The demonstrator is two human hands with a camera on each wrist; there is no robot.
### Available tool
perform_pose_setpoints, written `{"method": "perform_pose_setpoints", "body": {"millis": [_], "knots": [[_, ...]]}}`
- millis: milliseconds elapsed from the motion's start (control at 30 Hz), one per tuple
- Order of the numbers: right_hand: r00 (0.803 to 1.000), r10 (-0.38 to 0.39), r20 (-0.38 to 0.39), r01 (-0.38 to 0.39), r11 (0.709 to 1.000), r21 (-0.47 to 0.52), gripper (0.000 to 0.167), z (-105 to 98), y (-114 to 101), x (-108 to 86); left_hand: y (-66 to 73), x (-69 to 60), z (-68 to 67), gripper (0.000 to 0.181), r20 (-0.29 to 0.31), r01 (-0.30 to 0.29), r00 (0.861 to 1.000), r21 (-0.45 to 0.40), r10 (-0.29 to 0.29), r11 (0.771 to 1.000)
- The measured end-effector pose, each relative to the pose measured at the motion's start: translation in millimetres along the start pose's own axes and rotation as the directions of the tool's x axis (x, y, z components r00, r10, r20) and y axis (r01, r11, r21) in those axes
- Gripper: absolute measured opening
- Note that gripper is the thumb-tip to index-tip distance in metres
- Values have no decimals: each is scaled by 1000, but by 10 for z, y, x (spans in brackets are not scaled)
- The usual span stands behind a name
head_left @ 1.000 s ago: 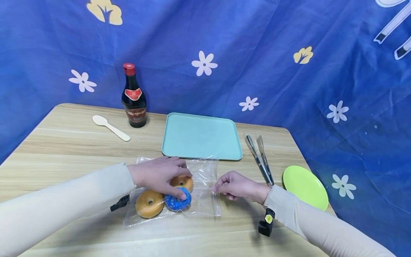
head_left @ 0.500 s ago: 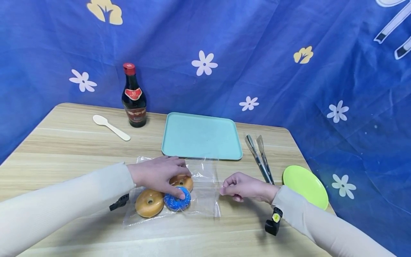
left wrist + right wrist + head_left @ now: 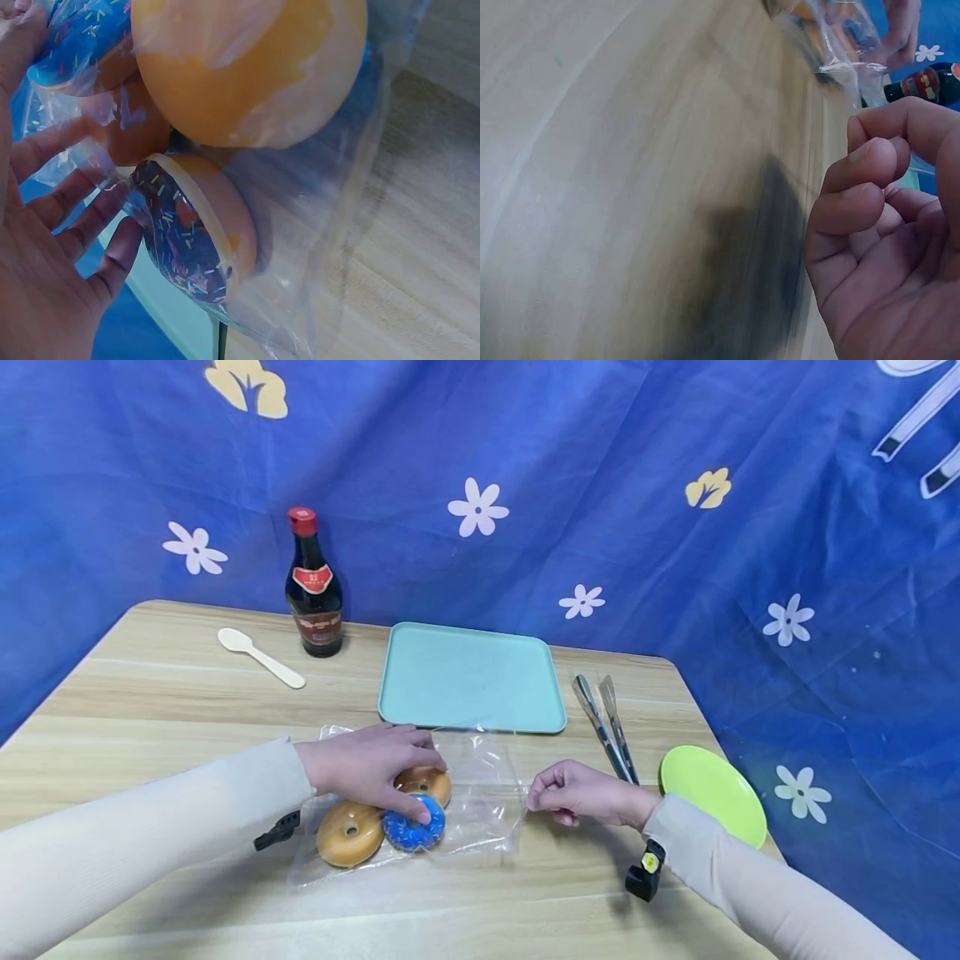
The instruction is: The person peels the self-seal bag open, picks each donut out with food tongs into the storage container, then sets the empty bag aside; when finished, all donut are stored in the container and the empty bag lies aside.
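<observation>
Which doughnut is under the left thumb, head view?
The blue sprinkled doughnut, under the thumb of the left hand; both tan doughnuts visible there look plain.

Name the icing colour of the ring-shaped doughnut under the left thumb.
Bright blue, sprinkled icing, clearest in the left wrist view.

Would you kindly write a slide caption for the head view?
The left hand rests on a clear bag of donuts while the right hand pinches its edge, teal tray behind.

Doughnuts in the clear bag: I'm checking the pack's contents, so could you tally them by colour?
Plain tan doughnuts: 2
Blue-iced doughnut: 1
Dark-iced doughnut: 1, seen only in the left wrist view
Total: 4 in sight; the left hand may hide more.
</observation>
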State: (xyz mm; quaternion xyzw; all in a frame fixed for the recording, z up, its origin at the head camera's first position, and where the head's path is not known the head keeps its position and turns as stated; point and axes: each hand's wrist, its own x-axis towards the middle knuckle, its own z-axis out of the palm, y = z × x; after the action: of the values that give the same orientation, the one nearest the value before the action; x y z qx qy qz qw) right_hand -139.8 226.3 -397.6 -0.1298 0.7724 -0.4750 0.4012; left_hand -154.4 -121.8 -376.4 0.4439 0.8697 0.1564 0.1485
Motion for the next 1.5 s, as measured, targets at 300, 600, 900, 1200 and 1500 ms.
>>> {"method": "perform_pose_setpoints", "body": {"millis": [300, 600, 900, 1200, 1500], "knots": [[999, 34, 15, -33, 998, -48, 36, 68, -69, -74, 7, 10, -8, 67, 6, 8, 1000, -6, -8, 1000], [986, 155, -65, -155, 988, 11, 34, 367, -195, -155, 2, 24, 7, 67, -1, 4, 1000, 1, -4, 1000], [979, 136, -148, -132, 990, 41, 29, 496, -180, -152, -3, 29, 13, 67, 4, 8, 1000, 1, -8, 1000], [994, 96, -56, -94, 995, 40, 24, 343, -77, -185, -7, 28, 2, 68, 4, -3, 1000, -2, 3, 1000], [996, 81, -39, -81, 997, -5, 25, 199, 62, -208, 4, 19, -12, 67, 10, 3, 1000, -29, -2, 1000]]}}
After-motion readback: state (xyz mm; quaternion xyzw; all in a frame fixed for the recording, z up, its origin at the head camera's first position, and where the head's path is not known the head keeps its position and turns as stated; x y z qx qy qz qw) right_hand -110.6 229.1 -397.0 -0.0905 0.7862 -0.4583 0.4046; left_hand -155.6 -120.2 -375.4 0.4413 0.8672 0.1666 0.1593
